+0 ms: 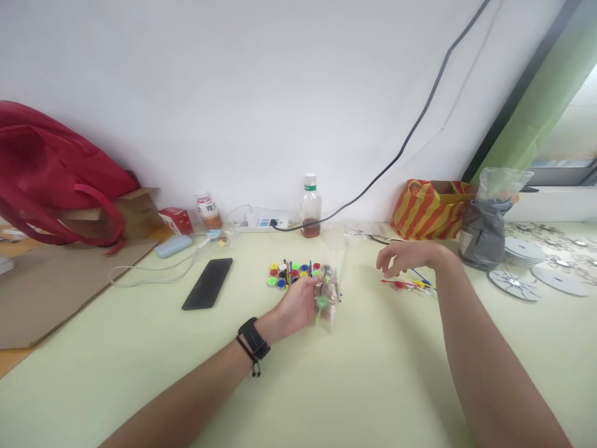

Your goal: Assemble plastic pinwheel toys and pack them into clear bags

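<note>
My left hand (293, 309), with a black watch on its wrist, is closed on a clear plastic bag (330, 311). A green piece (322, 302) shows inside the bag; its other contents are blurred. Just behind that hand, round coloured pieces (281, 274) lie in rows, with thin blue and yellow pieces among them. The hand and bag hide part of these rows. Over on the right, my right hand (405, 258) hangs with bent fingers apart, nothing visible in them. Below it lie red, yellow and blue arrow-shaped pieces (410, 284), partly hidden by the wrist.
A black phone (208, 284) lies to the left, near a light-blue case (174, 246) and a white cable. Along the wall stand a bottle (311, 208), a power strip (265, 224) and a striped bag (426, 211). White discs (515, 284) lie at right.
</note>
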`<act>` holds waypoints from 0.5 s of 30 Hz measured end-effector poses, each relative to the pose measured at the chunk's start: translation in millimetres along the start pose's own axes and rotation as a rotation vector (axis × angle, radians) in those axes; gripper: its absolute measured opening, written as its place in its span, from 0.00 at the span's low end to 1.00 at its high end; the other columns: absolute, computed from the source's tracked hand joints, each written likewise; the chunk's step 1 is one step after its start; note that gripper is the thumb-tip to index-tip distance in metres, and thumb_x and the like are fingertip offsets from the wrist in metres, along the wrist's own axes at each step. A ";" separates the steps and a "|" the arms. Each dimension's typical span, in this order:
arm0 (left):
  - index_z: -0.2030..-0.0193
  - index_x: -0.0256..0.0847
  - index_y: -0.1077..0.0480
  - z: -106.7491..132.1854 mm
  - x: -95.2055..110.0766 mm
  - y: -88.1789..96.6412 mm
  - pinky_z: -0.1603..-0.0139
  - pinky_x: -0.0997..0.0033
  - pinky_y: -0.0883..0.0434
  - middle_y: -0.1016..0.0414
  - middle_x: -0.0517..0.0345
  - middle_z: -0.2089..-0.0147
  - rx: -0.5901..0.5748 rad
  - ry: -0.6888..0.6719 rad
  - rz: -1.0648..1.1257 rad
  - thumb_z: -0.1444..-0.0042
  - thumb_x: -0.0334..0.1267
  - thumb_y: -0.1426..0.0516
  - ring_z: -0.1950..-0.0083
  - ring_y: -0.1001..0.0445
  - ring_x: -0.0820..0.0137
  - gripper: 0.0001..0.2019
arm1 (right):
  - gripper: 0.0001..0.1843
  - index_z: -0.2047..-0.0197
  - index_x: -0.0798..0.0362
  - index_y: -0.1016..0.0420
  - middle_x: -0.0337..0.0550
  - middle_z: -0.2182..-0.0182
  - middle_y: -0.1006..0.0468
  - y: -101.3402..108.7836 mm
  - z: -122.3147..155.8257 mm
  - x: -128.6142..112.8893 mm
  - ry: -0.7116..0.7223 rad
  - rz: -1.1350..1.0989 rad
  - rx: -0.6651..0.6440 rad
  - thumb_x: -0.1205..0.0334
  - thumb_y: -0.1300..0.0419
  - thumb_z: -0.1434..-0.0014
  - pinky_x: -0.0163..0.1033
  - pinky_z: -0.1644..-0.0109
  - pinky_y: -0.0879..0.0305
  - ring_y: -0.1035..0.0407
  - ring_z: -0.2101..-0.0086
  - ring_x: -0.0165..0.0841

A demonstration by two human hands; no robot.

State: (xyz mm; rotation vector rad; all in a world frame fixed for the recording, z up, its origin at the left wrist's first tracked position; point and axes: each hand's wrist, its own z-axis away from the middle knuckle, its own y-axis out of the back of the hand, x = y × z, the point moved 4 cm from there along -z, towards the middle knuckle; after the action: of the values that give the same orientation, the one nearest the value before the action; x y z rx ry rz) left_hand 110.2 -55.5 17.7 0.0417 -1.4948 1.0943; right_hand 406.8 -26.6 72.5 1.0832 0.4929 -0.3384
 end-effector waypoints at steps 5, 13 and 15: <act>0.45 0.43 0.33 30.6 -1.6 8.2 0.48 0.60 0.28 0.21 0.49 0.51 0.088 -0.079 -0.149 0.43 0.36 0.36 0.56 0.21 0.65 0.19 | 0.17 0.66 0.49 0.20 0.41 0.71 0.17 -17.4 -19.6 4.9 -0.086 -0.032 -0.149 0.62 0.30 0.64 0.38 0.65 0.31 0.24 0.68 0.38; 0.43 0.41 0.28 29.5 5.0 25.1 0.44 0.60 0.25 0.20 0.48 0.47 0.200 -0.229 -0.477 0.47 0.43 0.29 0.52 0.19 0.62 0.26 | 0.20 0.65 0.51 0.20 0.40 0.69 0.17 -28.9 -22.8 7.1 -0.177 -0.056 -0.277 0.61 0.30 0.68 0.35 0.67 0.32 0.24 0.69 0.35; 0.45 0.40 0.26 28.8 2.6 26.6 0.45 0.61 0.25 0.19 0.49 0.49 0.212 -0.241 -0.504 0.49 0.43 0.28 0.51 0.19 0.62 0.26 | 0.19 0.67 0.52 0.20 0.41 0.70 0.18 -28.4 -24.1 9.2 -0.197 -0.034 -0.276 0.61 0.30 0.68 0.36 0.66 0.31 0.24 0.69 0.37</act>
State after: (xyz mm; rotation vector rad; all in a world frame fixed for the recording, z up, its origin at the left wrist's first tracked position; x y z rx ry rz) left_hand 72.0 -57.5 8.9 0.6829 -1.4620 0.8466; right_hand 395.4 -17.5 37.1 0.7657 0.3703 -0.3903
